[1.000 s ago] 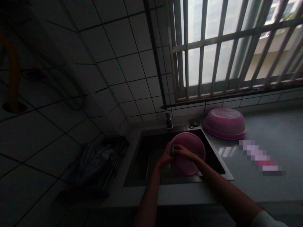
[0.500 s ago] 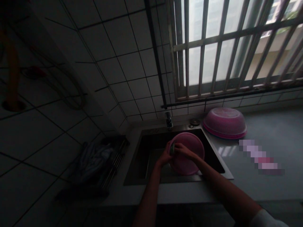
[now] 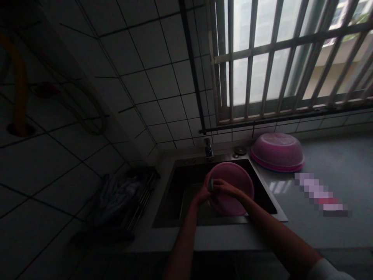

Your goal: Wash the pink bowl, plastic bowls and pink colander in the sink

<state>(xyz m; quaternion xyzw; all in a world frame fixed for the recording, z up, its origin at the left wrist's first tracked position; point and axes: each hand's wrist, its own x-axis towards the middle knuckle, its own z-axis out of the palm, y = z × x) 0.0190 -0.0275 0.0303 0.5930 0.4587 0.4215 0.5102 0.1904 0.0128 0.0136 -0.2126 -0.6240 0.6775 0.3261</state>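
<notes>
A pink basin [image 3: 237, 175] is tilted inside the sink [image 3: 171, 206], its hollow side partly toward me. My left hand [image 3: 202, 193] grips the basin's left rim, fingers closed round the edge. Against the same stretch of rim, my right hand [image 3: 222, 186] is closed on a small greenish scrubbing pad [image 3: 210, 184]. The pad touches the rim beside my left fingers. Dim light hides the fingertips of both hands. Just behind the basin stands the faucet [image 3: 208, 148].
An upturned pink bowl [image 3: 276, 151] rests on the counter [image 3: 329, 155] right of the sink. A dark rack [image 3: 142, 198] with a crumpled cloth [image 3: 119, 194] is at the left. A drain cover [image 3: 240, 150] lies behind the sink; the barred window [image 3: 265, 74] is above.
The basin has shifted slightly to the right and its tilt has altered a little. My right hand and the pad have moved marginally along the rim. Both grips stay the same.
</notes>
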